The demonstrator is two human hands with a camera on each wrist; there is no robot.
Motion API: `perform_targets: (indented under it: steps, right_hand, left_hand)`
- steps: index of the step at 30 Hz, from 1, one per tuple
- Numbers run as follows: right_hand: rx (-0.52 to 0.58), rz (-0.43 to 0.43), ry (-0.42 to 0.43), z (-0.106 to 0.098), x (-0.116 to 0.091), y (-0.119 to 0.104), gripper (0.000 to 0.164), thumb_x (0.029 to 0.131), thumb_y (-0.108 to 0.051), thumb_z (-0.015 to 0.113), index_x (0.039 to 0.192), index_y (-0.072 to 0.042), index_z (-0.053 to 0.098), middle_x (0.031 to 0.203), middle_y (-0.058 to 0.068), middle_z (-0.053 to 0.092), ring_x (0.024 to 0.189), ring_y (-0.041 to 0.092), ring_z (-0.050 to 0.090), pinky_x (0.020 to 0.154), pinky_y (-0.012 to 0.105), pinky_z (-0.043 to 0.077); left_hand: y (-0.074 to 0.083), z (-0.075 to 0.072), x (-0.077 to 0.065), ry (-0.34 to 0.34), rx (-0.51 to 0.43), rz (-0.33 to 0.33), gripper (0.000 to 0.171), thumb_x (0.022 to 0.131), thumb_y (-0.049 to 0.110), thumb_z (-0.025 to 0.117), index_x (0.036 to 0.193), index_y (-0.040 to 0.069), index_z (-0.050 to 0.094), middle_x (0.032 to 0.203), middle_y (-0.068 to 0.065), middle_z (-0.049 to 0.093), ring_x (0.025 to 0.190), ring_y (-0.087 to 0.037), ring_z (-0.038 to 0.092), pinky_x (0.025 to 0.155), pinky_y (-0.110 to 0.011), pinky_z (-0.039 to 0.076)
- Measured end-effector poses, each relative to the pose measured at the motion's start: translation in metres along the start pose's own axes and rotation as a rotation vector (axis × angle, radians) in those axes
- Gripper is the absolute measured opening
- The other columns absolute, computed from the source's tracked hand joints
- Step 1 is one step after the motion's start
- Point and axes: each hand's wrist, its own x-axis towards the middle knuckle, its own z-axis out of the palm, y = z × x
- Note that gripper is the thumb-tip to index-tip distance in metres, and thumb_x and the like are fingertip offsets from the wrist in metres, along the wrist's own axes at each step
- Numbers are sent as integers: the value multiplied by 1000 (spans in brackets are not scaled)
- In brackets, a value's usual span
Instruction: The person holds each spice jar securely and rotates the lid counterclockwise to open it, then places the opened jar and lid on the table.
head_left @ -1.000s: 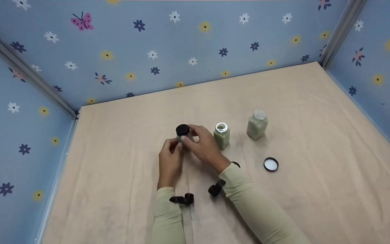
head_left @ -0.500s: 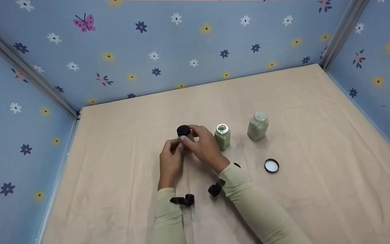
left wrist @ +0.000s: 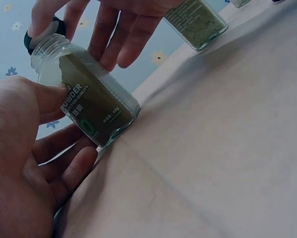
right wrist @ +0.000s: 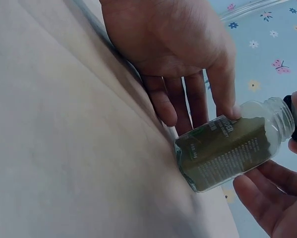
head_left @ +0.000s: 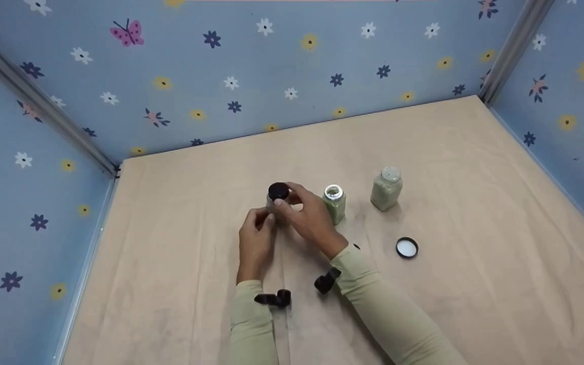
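A glass spice jar (left wrist: 101,96) of green-brown powder, its label reading "POWDER", stands on the table cloth. My left hand (head_left: 255,246) holds its body between thumb and fingers. At the mouth, my right hand (head_left: 309,218) pinches a black screw lid (head_left: 278,191) by its edge. In the left wrist view the lid sits tilted at the top of the neck, with the glass threads bare below it. Just right of my right hand stands a lidless jar (head_left: 335,210) of green powder with a silvery rim.
Farther right stands a jar (head_left: 386,192) with a perforated shaker top. A black lid (head_left: 406,248) lies with its white inside up in front of it. A dark sliver (head_left: 356,246) shows beside the right sleeve. Flowered blue panels (head_left: 292,66) border the cloth-covered table (head_left: 474,203).
My right hand has moved slightly up and to the right with the black lid, showing more of the jar's clear neck. My left hand stays in place on the jar.
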Motion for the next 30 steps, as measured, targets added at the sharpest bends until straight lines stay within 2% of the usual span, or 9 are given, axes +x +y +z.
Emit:
perform_targets:
  steps: [7, 16, 21, 27, 30]
  right_hand:
    - [61, 12, 8, -5, -2, -5, 46, 97, -37, 67, 136, -15, 59, 121, 4, 68, 108, 19, 66, 89, 43, 56]
    - [39, 37, 1, -11, -9, -10, 43, 96, -39, 67, 132, -16, 62, 123, -2, 67, 108, 15, 65, 76, 30, 57]
    - [30, 40, 0, -13, -9, -11, 42, 95, -35, 67, 132, -14, 62, 123, -1, 67, 106, 16, 67, 74, 29, 57]
    - [8, 16, 19, -15, -12, -14, 42, 94, -29, 68, 130, -9, 63, 119, 5, 66, 99, 25, 69, 70, 30, 57]
    - [-3, -1, 27, -16, -15, -15, 42, 93, -27, 69, 129, -8, 63, 117, 6, 66, 95, 22, 69, 69, 29, 57]
  left_hand:
    - [0, 0, 1, 6, 7, -9, 15, 101, 22, 60, 115, 20, 65, 114, 3, 66, 113, -12, 58, 102, -37, 44]
    - [1, 1, 1, 2, -30, 14, 14, 100, 20, 62, 113, 17, 66, 111, 1, 66, 109, -13, 59, 99, -35, 45]
    - [1, 0, 1, -1, -39, 7, 14, 100, 21, 63, 113, 17, 66, 110, 1, 67, 108, -14, 60, 98, -36, 46]
    - [1, 0, 0, -5, -44, 1, 15, 101, 20, 61, 114, 16, 66, 112, 1, 66, 110, -13, 60, 100, -35, 45]
    - [0, 0, 0, 1, -42, 2, 15, 100, 19, 62, 114, 16, 66, 112, 1, 67, 111, -13, 59, 101, -35, 44]
